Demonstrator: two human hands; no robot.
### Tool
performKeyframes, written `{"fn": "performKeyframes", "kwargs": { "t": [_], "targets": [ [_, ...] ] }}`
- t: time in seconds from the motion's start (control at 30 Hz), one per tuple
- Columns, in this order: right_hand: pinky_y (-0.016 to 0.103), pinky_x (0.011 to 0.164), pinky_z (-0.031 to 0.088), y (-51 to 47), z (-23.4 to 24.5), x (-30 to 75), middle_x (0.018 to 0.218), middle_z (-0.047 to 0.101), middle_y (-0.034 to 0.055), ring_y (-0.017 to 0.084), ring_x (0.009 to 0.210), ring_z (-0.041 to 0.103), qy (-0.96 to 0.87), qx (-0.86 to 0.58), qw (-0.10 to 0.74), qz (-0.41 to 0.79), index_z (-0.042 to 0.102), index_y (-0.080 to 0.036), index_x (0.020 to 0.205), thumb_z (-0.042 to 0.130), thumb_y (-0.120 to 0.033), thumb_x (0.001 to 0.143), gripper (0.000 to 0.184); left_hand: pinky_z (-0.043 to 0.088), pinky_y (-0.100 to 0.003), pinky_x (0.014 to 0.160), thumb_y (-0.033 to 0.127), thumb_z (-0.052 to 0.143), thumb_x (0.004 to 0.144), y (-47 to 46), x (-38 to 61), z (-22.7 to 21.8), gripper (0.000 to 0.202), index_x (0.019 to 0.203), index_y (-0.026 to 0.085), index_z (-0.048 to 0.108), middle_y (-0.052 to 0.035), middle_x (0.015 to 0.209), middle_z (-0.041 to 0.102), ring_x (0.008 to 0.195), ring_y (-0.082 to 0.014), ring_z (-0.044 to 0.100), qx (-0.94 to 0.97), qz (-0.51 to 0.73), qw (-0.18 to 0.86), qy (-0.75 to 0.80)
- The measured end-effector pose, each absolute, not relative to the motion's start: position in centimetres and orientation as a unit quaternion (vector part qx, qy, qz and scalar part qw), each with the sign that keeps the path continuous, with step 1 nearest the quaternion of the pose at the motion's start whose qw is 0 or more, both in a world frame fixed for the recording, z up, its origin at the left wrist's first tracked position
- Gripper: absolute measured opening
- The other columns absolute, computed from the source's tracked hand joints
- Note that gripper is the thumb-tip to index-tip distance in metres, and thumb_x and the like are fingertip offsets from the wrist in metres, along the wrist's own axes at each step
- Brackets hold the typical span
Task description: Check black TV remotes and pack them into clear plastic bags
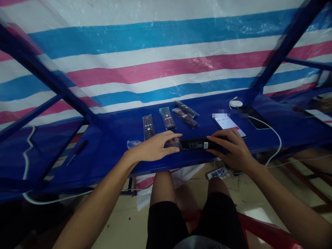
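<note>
While the head camera looks down past both forearms, the left hand [153, 147] and the right hand [230, 145] share a black remote control [195, 144] lying flat near the front edge of the blue desk [109, 152]. Its long axis runs sideways, nearly parallel to that edge, with a small white label toward the right end; which end is its top cannot be told. The right grip is closed over the right end, fingers wrapped across the top, while the left grip curls over the left end, where the fingers hide the remote and a bit of clear wrap. A narrow strip of desk lies in front of the remote, and a wider band lies behind it. Just behind stand two remote controls [148, 127] [167, 118], tilted slightly, with a plastic-wrapped remote [185, 117] and a slim dark remote [186, 108] further right. A clear plastic scrap [133, 144] sits just beside the left wrist. To the right are a white-screened phone [229, 125] and a dark phone [255, 117] with a white cable [278, 141]. Far left, well apart from the hands, lies a small screwdriver [77, 152].
</note>
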State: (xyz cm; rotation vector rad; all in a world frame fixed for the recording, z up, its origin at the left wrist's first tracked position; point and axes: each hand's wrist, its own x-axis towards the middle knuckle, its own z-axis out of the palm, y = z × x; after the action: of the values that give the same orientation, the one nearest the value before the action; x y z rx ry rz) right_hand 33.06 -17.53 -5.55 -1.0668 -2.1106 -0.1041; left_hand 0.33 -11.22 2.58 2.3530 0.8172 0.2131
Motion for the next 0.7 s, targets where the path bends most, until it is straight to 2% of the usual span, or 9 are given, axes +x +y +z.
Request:
{"fn": "performKeyframes", "kwargs": {
  "t": [0.17, 0.4, 0.53, 0.7],
  "targets": [
    [0.053, 0.093, 0.055, -17.3, -4.7, 33.2, 0.123, 0.068, 0.0116, 0.032, 0.109, 0.063, -0.848, -0.397, 0.35, 0.011, 0.063, -0.034, 0.142, 0.072, -0.032, 0.094, 0.049, 0.054, -0.04, 0.095, 0.047, 0.063, 0.099, -11.3, 1.1, 1.9, 0.065, 0.158, 0.029, 0.042, -0.0093, 0.137, 0.065, 0.116, -0.026, 0.066, 0.896, 0.077, 0.294, 0.324],
    [0.049, 0.089, 0.058, -17.0, -4.3, 33.1, 0.121, 0.067, 0.0125, 0.03, 0.107, 0.063, -0.872, -0.382, 0.292, 0.096, 0.065, -0.028, 0.141, 0.069, -0.037, 0.097, 0.045, 0.048, -0.043, 0.104, 0.046, 0.065, 0.098, -13.4, 2.2, 0.5, 0.072, 0.161, 0.024, 0.036, -0.0109, 0.147, 0.06, 0.132, -0.031, 0.058, 0.916, 0.04, 0.169, 0.362],
    [0.05, 0.091, 0.058, -16.8, -4.8, 33.1, 0.122, 0.068, 0.0114, 0.03, 0.109, 0.063, -0.869, -0.388, 0.284, 0.119, 0.067, -0.03, 0.138, 0.069, -0.039, 0.096, 0.043, 0.042, -0.047, 0.11, 0.047, 0.066, 0.098, -14.8, 2.0, 0.1, 0.063, 0.15, 0.018, 0.047, -0.014, 0.151, 0.055, 0.136, -0.0338, 0.052, 0.92, 0.047, 0.083, 0.38],
    [0.049, 0.095, 0.057, -16.7, -4.9, 32.6, 0.122, 0.068, 0.0115, 0.029, 0.11, 0.064, -0.861, -0.404, 0.278, 0.133, 0.069, -0.027, 0.135, 0.072, -0.041, 0.095, 0.042, 0.045, -0.045, 0.105, 0.045, 0.058, 0.104, -15.8, 2.2, -0.8, 0.049, 0.142, 0.015, 0.055, -0.0123, 0.14, 0.061, 0.127, -0.0306, 0.055, 0.919, 0.048, 0.094, 0.381]
  ]
}}
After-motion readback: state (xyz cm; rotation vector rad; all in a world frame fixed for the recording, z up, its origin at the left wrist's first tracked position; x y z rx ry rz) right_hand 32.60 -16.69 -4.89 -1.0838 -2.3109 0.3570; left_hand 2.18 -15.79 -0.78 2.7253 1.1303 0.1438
